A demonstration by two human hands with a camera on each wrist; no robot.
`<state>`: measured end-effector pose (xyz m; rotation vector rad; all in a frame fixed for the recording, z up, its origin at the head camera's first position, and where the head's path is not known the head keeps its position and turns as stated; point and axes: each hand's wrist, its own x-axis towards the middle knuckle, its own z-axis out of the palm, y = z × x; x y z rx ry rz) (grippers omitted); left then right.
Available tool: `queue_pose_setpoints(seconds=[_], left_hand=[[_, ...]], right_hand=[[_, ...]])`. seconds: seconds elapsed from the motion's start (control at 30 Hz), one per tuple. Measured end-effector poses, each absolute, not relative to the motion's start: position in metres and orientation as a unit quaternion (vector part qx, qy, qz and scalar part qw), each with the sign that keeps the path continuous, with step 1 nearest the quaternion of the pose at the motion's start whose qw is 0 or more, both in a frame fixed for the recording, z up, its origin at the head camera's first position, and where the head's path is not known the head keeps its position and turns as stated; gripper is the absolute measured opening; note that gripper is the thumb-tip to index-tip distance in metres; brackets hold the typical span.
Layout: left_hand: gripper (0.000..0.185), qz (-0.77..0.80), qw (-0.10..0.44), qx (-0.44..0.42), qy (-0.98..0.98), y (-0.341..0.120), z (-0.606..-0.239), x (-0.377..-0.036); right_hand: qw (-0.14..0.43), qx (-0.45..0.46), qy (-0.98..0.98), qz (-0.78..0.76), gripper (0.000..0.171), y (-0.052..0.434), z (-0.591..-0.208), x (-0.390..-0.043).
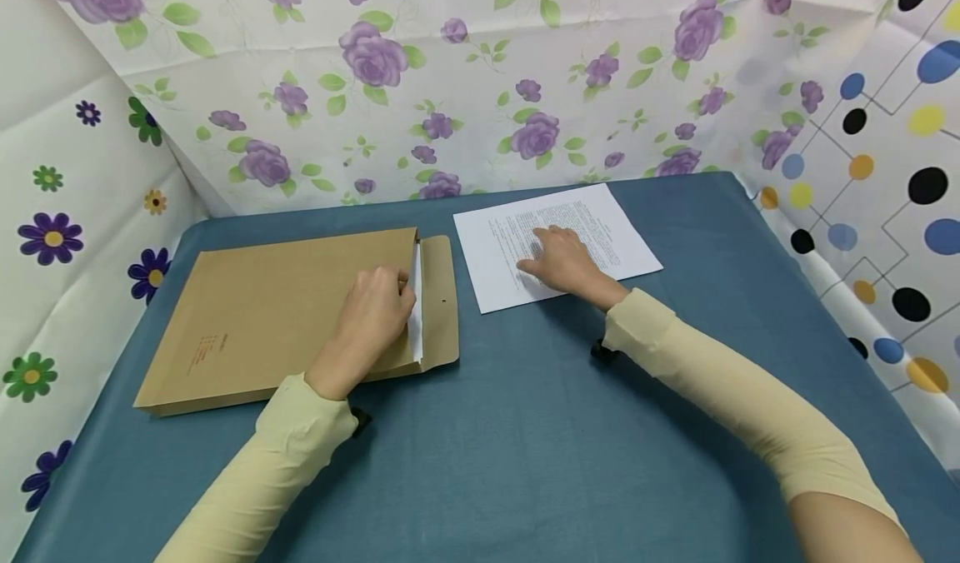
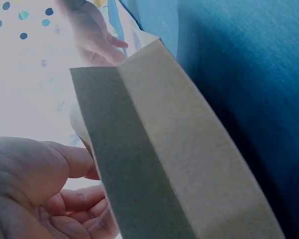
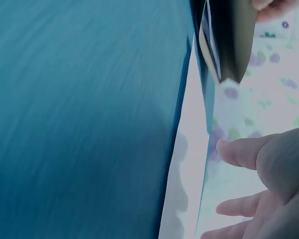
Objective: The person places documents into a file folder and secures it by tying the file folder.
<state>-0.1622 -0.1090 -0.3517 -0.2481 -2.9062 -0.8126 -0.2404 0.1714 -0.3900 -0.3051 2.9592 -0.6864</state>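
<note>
A brown kraft paper document envelope (image 1: 270, 296) lies on the left of the table, its flap (image 1: 441, 305) folded out to the right. White paper (image 1: 416, 313) shows inside the mouth. My left hand (image 1: 367, 326) pinches the upper edge of that mouth, thumb and curled fingers on the cardboard in the left wrist view. To the right lies a white printed sheet (image 1: 491, 271), perhaps a thin stack. Above it is my right hand (image 1: 564, 261), fingers loosely spread and holding nothing. In the right wrist view, its fingers (image 3: 241, 152) appear apart from the paper.
A blue-grey cloth (image 1: 525, 455) covers the table. Behind it hangs a white curtain with purple roses (image 1: 536, 134). Patterned sheets also hang at the left and right sides. Small red print (image 1: 204, 353) marks the envelope's lower left.
</note>
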Motion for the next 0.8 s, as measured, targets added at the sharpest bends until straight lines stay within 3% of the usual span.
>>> queue_pose_setpoints(seconds=[0.53,0.8], left_hand=[[0.024,-0.261,0.057,-0.081,-0.960,-0.109,-0.351,-0.162],[0.025,-0.262,0.051,-0.073,-0.961,-0.107,-0.350,-0.162]], right_hand=[[0.077,0.008,0.975,-0.206,0.085,0.273,-0.391,-0.262],[0.082,0.045,0.976,-0.195,0.092,0.297,-0.390,-0.267]])
